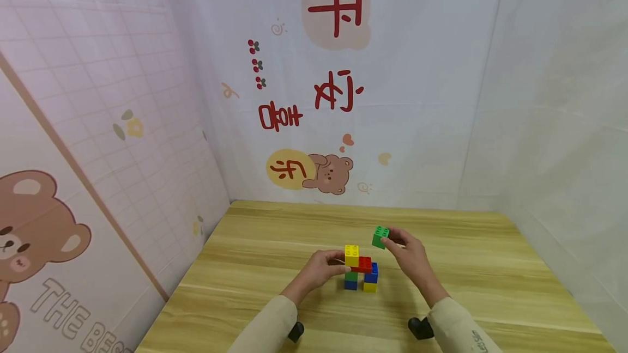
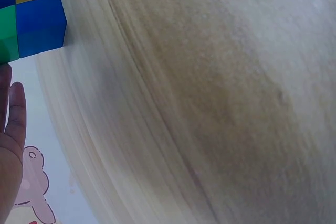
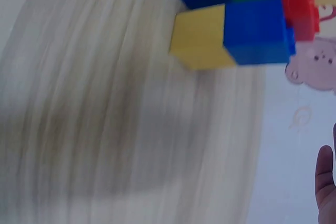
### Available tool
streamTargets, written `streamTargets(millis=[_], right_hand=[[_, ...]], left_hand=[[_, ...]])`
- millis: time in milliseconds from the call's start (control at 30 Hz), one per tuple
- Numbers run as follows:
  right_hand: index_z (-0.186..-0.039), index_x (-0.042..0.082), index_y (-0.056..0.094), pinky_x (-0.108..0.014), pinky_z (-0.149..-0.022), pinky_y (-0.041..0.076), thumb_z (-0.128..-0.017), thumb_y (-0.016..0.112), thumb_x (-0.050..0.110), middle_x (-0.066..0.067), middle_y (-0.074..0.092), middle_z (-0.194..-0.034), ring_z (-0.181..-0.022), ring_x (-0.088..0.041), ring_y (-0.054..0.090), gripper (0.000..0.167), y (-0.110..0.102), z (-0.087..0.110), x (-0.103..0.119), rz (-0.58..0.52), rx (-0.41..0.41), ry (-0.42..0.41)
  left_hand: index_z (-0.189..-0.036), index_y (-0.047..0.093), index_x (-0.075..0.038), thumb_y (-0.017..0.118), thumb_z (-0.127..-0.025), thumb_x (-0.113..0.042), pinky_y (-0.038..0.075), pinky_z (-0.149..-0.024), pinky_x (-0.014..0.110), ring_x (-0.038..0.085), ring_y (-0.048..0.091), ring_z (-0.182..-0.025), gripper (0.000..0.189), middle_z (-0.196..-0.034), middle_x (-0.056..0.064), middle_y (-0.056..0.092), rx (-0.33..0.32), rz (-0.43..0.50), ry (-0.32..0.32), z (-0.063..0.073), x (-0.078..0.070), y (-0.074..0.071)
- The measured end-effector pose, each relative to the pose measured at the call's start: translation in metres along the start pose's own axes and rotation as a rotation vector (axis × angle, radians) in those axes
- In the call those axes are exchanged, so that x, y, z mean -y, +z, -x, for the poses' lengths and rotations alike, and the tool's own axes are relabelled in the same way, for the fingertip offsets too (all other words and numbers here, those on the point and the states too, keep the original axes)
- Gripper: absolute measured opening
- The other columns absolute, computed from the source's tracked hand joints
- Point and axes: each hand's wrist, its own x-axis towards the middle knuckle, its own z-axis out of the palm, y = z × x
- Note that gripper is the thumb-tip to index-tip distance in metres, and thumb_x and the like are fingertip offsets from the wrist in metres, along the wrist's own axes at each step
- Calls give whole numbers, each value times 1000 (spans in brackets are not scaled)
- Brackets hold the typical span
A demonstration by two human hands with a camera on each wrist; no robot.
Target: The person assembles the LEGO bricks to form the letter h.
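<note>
Building blocks stand on the table in two short columns with a red block (image 1: pixel 364 265) bridging them. The left column has a blue block (image 1: pixel 350 285) at the bottom, a green one (image 1: pixel 351 276) above it and a yellow block (image 1: pixel 351 258) on top. A blue block (image 1: pixel 372 274) over a yellow one (image 1: pixel 370 287) forms the right column. My left hand (image 1: pixel 319 272) grips the left column near its top, thumb in front and fingers behind. Raised to the right of the stack, my right hand (image 1: pixel 411 254) pinches a separate green block (image 1: pixel 380 237), studs up.
The wood-grain table (image 1: pixel 255 277) extends around the stack on all sides. A printed cloth wall (image 1: pixel 417 70) rises behind it, with another along the left (image 1: pixel 113 59). Black wrist-worn pieces (image 1: pixel 421 328) show beneath the sleeves.
</note>
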Motion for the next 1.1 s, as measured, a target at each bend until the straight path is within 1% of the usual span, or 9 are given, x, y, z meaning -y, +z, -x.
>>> streamTargets(millis=[133,467,733,967,1100], right_hand=[[-135,5,59,-45,-94,48,-98,66,30,-11,65,-118,-113,-28,59,45,9,0,11,-25,39,-21],[-132,9,62,-41,-94,48,-97,66,32,-7,66,-118,-111,-24,60,42,22,1,32,-68,109,-71],[-133,10,62,-40,-94,48,-98,65,21,-5,67,-118,-111,-23,60,37,28,3,37,-86,167,-62],[-134,7,61,-40,-95,49,-97,67,22,-4,67,-119,-111,-23,61,41,32,6,38,-75,210,-75],[-134,8,61,-39,-95,49,-96,68,22,-3,67,-118,-110,-23,60,42,33,6,39,-71,225,-77]], left_hand=[[-127,68,-16,72,-93,-28,53,-92,36,19,65,-106,37,-115,-5,69,2,0,2,0,0,-1],[-126,68,-15,70,-94,-24,53,-92,37,21,65,-107,33,-117,-3,69,8,9,29,2,-3,-1],[-124,69,-16,71,-94,-23,53,-92,38,21,65,-106,31,-116,-1,69,-3,5,32,3,-4,-1],[-124,70,-19,71,-94,-28,53,-91,35,18,65,-107,31,-115,-6,69,14,8,30,2,-3,-3],[-124,70,-18,71,-94,-28,54,-90,34,16,66,-106,31,-115,-6,69,18,9,39,2,-2,-3]])
